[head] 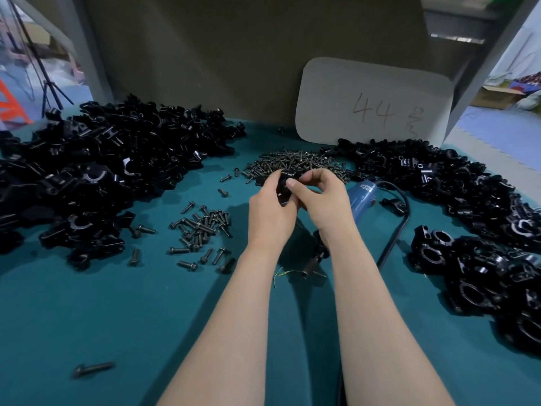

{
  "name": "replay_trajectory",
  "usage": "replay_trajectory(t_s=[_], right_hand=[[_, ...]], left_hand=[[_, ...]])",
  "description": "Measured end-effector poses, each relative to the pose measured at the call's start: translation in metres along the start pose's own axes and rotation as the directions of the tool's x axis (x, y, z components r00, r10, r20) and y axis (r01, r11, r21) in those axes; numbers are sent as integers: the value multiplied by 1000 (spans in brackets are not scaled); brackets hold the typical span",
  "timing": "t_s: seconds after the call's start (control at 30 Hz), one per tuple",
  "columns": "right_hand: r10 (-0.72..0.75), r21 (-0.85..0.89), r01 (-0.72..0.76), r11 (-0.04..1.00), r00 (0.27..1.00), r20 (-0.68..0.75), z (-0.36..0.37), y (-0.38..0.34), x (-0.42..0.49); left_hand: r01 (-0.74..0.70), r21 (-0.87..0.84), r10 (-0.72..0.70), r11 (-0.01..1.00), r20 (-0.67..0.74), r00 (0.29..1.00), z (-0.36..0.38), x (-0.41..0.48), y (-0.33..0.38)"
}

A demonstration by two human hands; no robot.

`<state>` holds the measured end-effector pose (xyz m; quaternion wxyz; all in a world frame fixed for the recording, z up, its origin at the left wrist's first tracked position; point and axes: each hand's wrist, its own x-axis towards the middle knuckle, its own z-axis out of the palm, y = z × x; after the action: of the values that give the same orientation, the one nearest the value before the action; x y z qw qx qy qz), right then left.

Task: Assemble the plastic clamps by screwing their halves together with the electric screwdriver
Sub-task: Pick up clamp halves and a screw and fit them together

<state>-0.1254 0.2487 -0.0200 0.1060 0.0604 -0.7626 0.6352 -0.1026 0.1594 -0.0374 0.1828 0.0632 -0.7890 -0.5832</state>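
Two hands close round a single black clamp [283, 186] just left of the blue electric screwdriver [361, 197], which lies idle on the green table cover [117, 317] with its cable [395, 238] trailing toward the person. The left hand [270, 209] curls its fingers round the part from the side, seemingly to steady it. The right hand [325, 197] pinches it from above with thumb and bent fingers, apparently lining up the halves or seating a screw. Whether a screw sits between the fingertips cannot be told.

The tool lies just beside the right hand, probably so it can be picked up without a reach once the part is ready. Beyond the screwdriver and to its left sits the main heap of screws [295, 164]. A smaller scatter of screws [202, 230] lies farther to its left, nearer the person. Far to the screwdriver's left spreads a large pile of loose clamp halves [96, 177], and a second pile [424, 171] lies behind and to the right of it.

To the screwdriver's near right, closed-ring clamps [474, 276] gather, apparently finished work set apart from the stock. A card marked "44" [371, 101] leans behind the screwdriver. Driving on this piece looks not yet begun.
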Motion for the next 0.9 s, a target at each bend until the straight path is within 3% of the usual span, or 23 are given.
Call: replay_trajectory(t_s=[0.9], right_hand=[[14, 23, -14, 1000, 1000, 3, 4, 0, -2]], left_hand=[[-36, -34, 34, 999, -55, 998, 2, -3, -1]])
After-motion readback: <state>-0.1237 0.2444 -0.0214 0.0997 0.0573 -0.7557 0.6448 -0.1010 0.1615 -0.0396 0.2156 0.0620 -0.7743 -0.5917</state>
